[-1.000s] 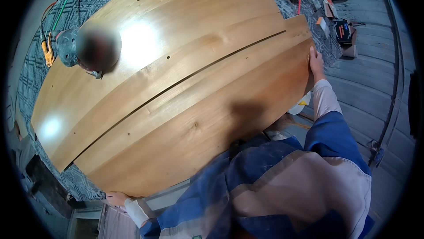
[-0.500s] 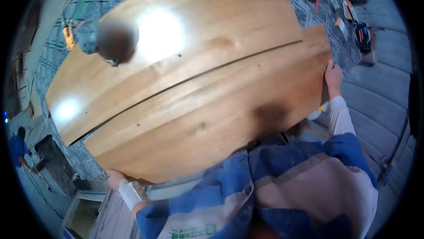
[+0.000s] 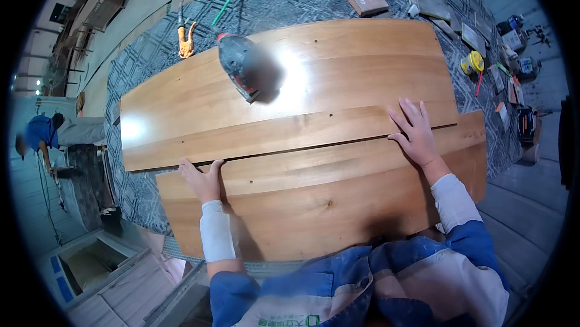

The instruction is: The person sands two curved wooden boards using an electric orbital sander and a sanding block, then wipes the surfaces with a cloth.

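Observation:
Two wooden boards lie side by side with a narrow dark gap between them: a far board (image 3: 374, 55) and a near board (image 3: 338, 206). My left hand (image 3: 202, 180) rests at the left part of the gap, its thumb and fingers apart near the near board's far edge. Across the right part of the gap lies my right hand (image 3: 417, 133), fingers spread onto the far board. A grey power sander with red parts (image 3: 235, 61) stands on the far board; a blurred patch hides some of it.
Under the boards is a patterned grey cloth (image 3: 145, 79). An orange air blow gun (image 3: 185, 40) lies at the far left. Sanding blocks (image 3: 367, 2), a yellow tub (image 3: 472, 62) and several tools sit far right. A co-worker in blue (image 3: 42, 133) bends at the left.
My hands have left the near board's outer ends and moved inward to the gap. The view has shifted, showing more of the table's far side.

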Demonstrator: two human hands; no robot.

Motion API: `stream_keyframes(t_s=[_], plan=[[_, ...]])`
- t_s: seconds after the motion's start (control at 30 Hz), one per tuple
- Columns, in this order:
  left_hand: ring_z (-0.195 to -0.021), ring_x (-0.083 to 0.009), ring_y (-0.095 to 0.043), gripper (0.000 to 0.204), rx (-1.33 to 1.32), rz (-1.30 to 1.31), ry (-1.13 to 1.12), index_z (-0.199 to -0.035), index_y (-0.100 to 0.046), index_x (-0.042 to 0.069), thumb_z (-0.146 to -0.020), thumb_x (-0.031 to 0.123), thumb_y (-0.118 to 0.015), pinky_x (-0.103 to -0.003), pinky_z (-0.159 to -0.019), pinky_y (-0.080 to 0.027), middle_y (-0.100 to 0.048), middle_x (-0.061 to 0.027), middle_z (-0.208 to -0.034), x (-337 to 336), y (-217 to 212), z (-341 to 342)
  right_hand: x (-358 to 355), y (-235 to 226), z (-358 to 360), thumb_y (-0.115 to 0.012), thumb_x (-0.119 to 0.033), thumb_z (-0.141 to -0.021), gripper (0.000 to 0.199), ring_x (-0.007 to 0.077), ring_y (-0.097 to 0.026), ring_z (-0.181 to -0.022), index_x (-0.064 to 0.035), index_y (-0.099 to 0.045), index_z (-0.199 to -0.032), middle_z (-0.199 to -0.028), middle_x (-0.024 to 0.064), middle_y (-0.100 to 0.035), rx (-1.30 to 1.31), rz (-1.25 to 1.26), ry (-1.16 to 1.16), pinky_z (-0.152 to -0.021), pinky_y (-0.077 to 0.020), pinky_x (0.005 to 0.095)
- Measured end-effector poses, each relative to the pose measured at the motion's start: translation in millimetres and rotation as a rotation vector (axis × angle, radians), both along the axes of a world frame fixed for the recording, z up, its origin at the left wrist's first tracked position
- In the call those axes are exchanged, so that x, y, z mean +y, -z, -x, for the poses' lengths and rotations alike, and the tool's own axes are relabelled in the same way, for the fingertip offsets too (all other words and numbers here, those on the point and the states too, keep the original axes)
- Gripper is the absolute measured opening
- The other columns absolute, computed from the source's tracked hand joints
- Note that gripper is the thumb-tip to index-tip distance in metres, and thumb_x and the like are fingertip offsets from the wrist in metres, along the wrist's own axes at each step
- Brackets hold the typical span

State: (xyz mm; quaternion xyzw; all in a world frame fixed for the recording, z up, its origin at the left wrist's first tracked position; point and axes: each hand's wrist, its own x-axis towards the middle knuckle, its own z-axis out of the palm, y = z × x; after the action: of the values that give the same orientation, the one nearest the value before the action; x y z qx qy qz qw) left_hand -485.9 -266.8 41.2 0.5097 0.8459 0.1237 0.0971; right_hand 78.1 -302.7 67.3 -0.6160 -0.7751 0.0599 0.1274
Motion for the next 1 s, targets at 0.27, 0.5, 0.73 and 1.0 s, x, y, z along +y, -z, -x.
stream_keyframes(t_s=[0.27, 0.5, 0.73, 1.0], plan=[[-0.147, -0.0506, -0.026, 0.121, 0.097, -0.072, -0.018, -0.147, -0.035, -0.015, -0.068, 0.061, -0.085, -0.054, -0.123, -0.019, -0.037, -0.0369, -0.151, 24, 8, -15, 66, 11, 19, -0.07, -0.022, -0.094, 0.04, 0.0356, -0.053, -0.132, -0.0031, -0.065, -0.128, -0.142, 0.0176, -0.057, 0.052, -0.092, 0.205, -0.116, -0.0337, 0.0504], [-0.149, -0.0454, -0.025, 0.106, 0.085, -0.149, -0.024, -0.149, -0.036, -0.01, -0.08, 0.058, -0.078, -0.05, -0.125, -0.016, -0.029, -0.0328, -0.158, 22, 6, -26, 175, -87, 157, -0.062, -0.016, -0.095, 0.025, 0.0381, -0.064, -0.108, -0.0011, -0.069, -0.114, -0.114, 0.0181, -0.068, 0.483, -0.246, -0.154, -0.093, -0.0515, 0.0422], [-0.142, -0.0422, -0.036, 0.053, -0.147, -0.474, 0.214, -0.141, -0.047, -0.005, -0.099, 0.024, -0.062, -0.05, -0.116, -0.034, -0.035, -0.027, -0.156, 92, -26, -5, 300, -42, 191, -0.059, -0.011, -0.092, 0.024, 0.0372, -0.065, -0.105, -0.0008, -0.069, -0.111, -0.111, 0.0187, -0.068, 0.535, -0.162, -0.09, -0.092, -0.0519, 0.0418], [-0.143, -0.0404, -0.035, 0.061, -0.186, -0.591, -0.592, -0.147, -0.036, -0.003, -0.1, 0.025, -0.063, -0.047, -0.118, -0.031, -0.025, -0.0245, -0.16, 108, 17, -7, 353, -113, 341, -0.067, -0.025, -0.094, 0.029, 0.0209, -0.068, -0.084, -0.0001, -0.069, -0.107, -0.093, 0.0121, -0.071, 0.512, 0.102, -0.367, -0.08, -0.054, 0.0332]])
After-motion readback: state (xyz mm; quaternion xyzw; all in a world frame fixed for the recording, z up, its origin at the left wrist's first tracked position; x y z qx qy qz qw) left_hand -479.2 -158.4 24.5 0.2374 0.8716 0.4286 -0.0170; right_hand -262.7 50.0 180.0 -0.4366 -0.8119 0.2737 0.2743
